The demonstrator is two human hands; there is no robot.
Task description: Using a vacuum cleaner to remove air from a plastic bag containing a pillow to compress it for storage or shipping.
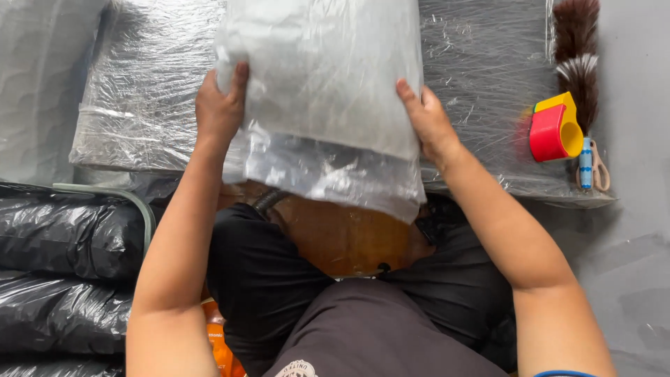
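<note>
Here your left hand and right hand each grip a side of the clear plastic bag holding folded grey cloth.

A grey floor of smooth, faintly mottled surface was seen along the right side. A low, flat platform wrapped in clear stretch film was set across the upper part of the view. On its right end a feather duster, a red and yellow tape dispenser and blue-handled scissors were laid close together. Bundles in black plastic were stacked at the lower left. A brown wooden seat, possibly a stool, was partly shown. Soft, even light was cast throughout.
</note>
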